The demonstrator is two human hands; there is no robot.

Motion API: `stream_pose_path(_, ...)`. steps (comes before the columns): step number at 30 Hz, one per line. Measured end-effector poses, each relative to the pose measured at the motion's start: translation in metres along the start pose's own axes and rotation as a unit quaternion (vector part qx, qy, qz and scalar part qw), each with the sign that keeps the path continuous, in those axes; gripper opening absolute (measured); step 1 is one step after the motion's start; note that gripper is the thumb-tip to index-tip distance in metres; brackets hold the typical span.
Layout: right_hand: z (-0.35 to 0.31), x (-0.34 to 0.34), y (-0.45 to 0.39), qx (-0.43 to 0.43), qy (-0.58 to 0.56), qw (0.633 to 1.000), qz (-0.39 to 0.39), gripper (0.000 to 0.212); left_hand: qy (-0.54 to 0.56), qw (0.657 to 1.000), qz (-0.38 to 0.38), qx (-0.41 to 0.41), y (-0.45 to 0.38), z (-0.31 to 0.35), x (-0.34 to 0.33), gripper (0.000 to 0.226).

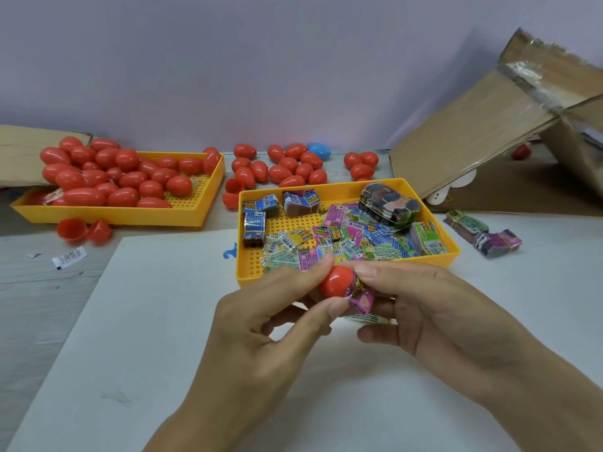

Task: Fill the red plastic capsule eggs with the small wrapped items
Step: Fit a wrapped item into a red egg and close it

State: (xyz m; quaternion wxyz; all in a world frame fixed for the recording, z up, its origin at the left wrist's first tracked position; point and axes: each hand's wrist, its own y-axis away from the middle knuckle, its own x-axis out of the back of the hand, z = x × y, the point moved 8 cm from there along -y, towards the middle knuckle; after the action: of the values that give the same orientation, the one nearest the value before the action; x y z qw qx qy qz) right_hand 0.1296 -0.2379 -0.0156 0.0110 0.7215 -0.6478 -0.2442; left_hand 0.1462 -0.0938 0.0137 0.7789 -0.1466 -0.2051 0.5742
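My left hand (261, 324) pinches a red egg half (336, 282) between thumb and fingers, just in front of the near yellow tray (241, 275). My right hand (434, 311) presses a pink wrapped item (359, 300) against the egg half's open side; another wrapper shows under its fingers. The near tray holds several loose wrapped items (346, 243) and banded bundles (388, 203). A second yellow tray (195, 213) at the left is heaped with closed red eggs (107, 174).
More red eggs (287, 168) and a blue egg (319, 151) lie by the back wall. Open red halves (85, 230) rest beside the left tray. A tilted cardboard box (489, 125) stands at right, with bundles (483, 236) before it. A white sheet (156, 321) lies under my hands.
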Motion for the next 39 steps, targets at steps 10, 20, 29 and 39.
stream_pose_path(10, -0.003, -0.003, 0.0, 0.056, 0.035, 0.998, 0.001, 0.037, 0.068, 0.993, 0.037, 0.088, 0.001, -0.011, 0.002, 0.037)
stream_pose_path(20, 0.006, -0.002, -0.004, 0.062, 0.056, 0.996, 0.031, 0.037, 0.07, 0.987, -0.001, 0.142, 0.003, -0.02, -0.001, 0.025)
stream_pose_path(29, -0.015, -0.015, 0.012, 0.315, 0.341, 0.882, 0.086, 0.053, 0.215, 0.938, 0.082, 0.258, 0.01, -0.045, 0.001, 0.033)
stream_pose_path(39, -0.02, -0.017, 0.016, 0.364, 0.42, 0.823, 0.112, 0.041, 0.244, 0.932, 0.088, 0.254, 0.014, -0.044, -0.007, 0.029)
